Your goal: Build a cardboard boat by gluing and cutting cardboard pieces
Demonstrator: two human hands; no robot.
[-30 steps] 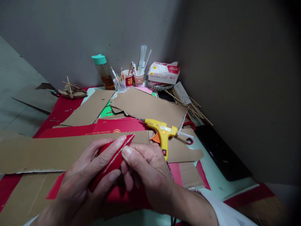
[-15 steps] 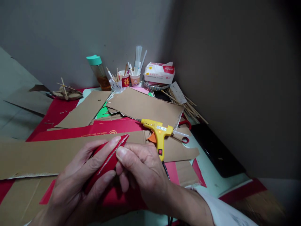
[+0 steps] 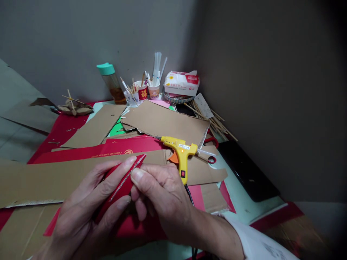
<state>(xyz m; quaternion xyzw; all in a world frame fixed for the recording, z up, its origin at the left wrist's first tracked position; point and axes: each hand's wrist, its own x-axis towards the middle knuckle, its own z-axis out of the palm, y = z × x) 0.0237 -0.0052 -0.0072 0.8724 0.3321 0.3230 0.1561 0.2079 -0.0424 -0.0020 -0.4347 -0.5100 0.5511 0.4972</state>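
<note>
A folded piece of red cardboard (image 3: 126, 186) with a pale, rough seam along its edge is held up between both hands at the front of the table. My left hand (image 3: 89, 198) wraps around it from the left, fingers on top and thumb below. The thumb and fingers of my right hand (image 3: 159, 191) pinch its right edge beside the seam; the curled fingertips are partly hidden. Just beyond my right hand lies a yellow glue gun (image 3: 182, 153) with an orange trigger and a clear glue stick in its back.
Cardboard sheets (image 3: 165, 121) spread across the table. A black phone-like slab (image 3: 248, 171) and wooden sticks (image 3: 215, 126) lie right. Behind stand a bottle (image 3: 111, 83), paper cups (image 3: 142, 92) with sticks and a tissue pack (image 3: 181, 83). Scissors (image 3: 211, 159) lie beside the glue gun.
The whole view has shifted slightly, so everything sits a little further left. Both hands keep the same grip on the red cardboard.
</note>
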